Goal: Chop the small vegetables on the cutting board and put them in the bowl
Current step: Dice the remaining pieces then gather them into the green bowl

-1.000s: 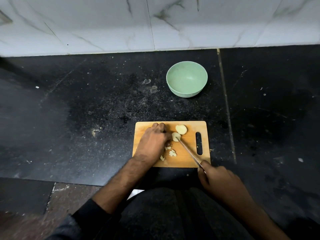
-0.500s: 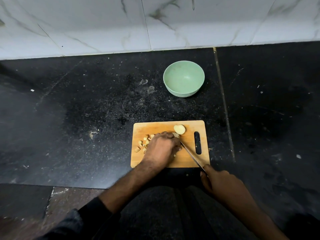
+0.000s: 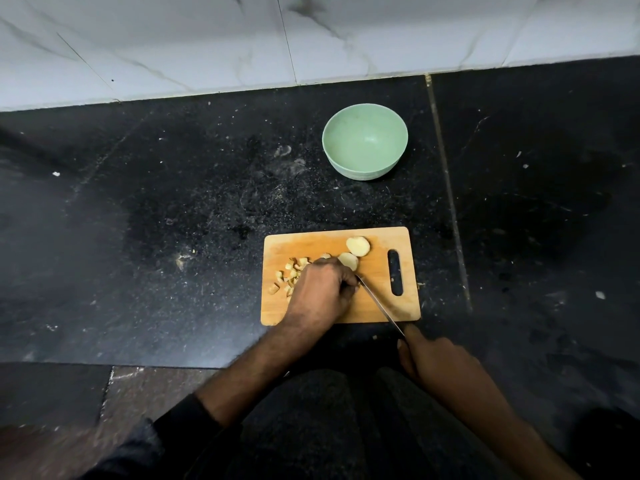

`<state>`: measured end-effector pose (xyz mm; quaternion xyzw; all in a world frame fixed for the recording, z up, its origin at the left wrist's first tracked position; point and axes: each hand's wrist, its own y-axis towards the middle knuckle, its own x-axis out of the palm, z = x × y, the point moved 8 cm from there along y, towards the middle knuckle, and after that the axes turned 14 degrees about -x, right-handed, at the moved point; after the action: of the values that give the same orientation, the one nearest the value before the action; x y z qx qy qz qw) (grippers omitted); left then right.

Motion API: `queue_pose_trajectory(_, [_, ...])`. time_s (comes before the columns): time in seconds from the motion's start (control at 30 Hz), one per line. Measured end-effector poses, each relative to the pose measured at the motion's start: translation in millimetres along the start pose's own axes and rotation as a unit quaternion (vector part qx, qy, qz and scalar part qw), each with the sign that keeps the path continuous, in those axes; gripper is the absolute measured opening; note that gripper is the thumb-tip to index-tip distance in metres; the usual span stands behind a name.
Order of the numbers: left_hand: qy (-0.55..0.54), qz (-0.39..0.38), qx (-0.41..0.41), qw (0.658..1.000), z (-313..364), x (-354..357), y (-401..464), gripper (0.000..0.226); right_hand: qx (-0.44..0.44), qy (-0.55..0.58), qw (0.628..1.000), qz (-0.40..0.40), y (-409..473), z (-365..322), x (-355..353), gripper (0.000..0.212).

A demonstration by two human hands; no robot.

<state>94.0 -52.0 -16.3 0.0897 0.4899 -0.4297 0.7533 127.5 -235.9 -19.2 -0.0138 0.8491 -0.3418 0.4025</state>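
Observation:
A small wooden cutting board (image 3: 377,306) lies on the black counter. Two pale round vegetable slices lie near its far edge: one (image 3: 358,245) free, the other (image 3: 348,260) under the fingertips of my left hand (image 3: 320,292). That hand rests curled on the board's middle. A heap of small chopped pieces (image 3: 289,273) sits at the board's left. My right hand (image 3: 433,358) grips a knife handle off the board's near edge. The blade (image 3: 379,304) runs diagonally to my left fingers. A pale green bowl (image 3: 365,142) stands beyond the board, with nothing visible inside.
The black stone counter (image 3: 173,220) carries scattered crumbs and pale specks. A white marble wall (image 3: 242,39) bounds it at the back. A seam (image 3: 448,188) runs through the counter right of the bowl. My dark clothing fills the bottom of the view.
My left hand moved from the board's far left to its middle, uncovering the chopped pieces now heaped at the left. The knife stays angled toward the slice under my fingers.

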Motion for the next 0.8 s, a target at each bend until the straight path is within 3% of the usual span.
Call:
queue_pose_trajectory(0.47, [0.04, 0.038, -0.027, 0.998, -1.7, -11.4, -4.5, 0.007, 0.006, 0.02, 0.999, -0.042, -6.7, 12.3, 12.7, 0.017])
queue_pose_trajectory(0.67, [0.02, 0.028, -0.025, 0.999, -13.6, -10.5, -3.8, 0.003, -0.007, 0.0, 0.998, 0.07, -15.6, 10.6, -7.2, 0.021])
queue_pose_trajectory(0.8, [-0.003, 0.047, -0.018, 0.999, -19.3, -14.9, 0.4, 0.01, -0.008, 0.003, 0.997, 0.076, -11.6, 11.2, -11.2, 0.026])
